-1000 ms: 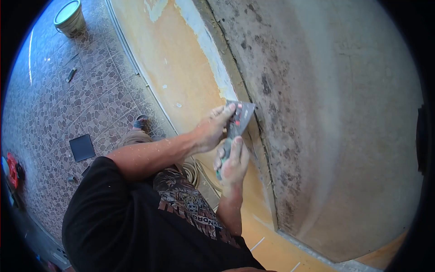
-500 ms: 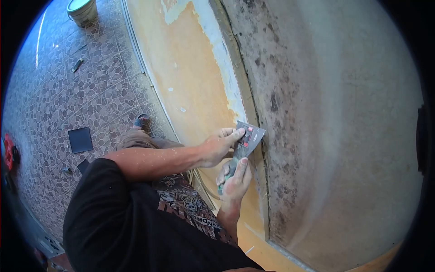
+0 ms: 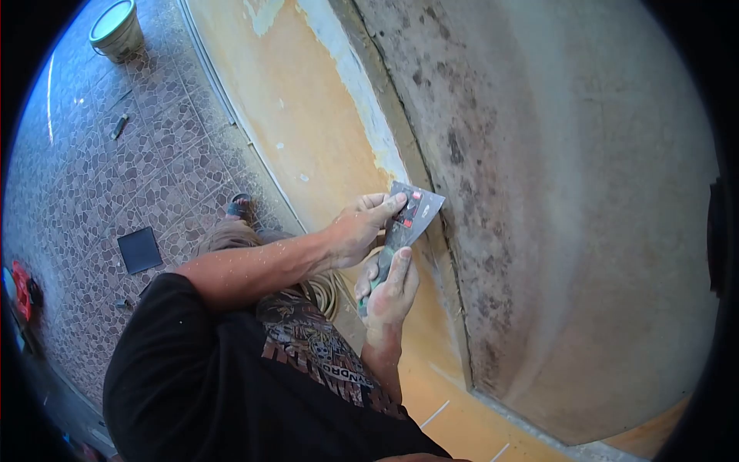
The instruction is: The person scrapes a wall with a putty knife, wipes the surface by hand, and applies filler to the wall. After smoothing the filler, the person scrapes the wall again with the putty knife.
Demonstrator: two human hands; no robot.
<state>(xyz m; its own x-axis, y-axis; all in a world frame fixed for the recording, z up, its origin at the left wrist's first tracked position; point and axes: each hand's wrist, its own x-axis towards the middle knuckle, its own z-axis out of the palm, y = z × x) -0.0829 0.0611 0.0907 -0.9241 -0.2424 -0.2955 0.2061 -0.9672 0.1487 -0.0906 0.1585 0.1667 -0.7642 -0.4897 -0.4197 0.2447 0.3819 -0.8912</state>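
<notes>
A putty knife [image 3: 414,212] with a wide grey metal blade, red-and-black markings and a greenish handle is held in both hands, close to the wall corner. My right hand [image 3: 391,292], dusted with white, is wrapped around the handle, its thumb lying along the top. My left hand [image 3: 360,229] grips the blade's near side, the thumb pressed flat on the blade face. Its other fingers are partly hidden. The blade's broad edge points toward the grey wall [image 3: 570,231] with dark stains. Beside it is an orange-yellow wall strip [image 3: 308,115] with patchy white filler [image 3: 358,85].
A lidded bucket [image 3: 117,35] stands on the stone-patterned floor [image 3: 85,185]. A dark square plate [image 3: 139,250], a small dark object [image 3: 119,127] and a red object [image 3: 21,291] lie there too. A coiled hose [image 3: 329,296] is near my legs.
The view has shifted slightly, so the bucket appears lower and further left. Both hands and the putty knife sit a little higher and further left in view, with the same grip.
</notes>
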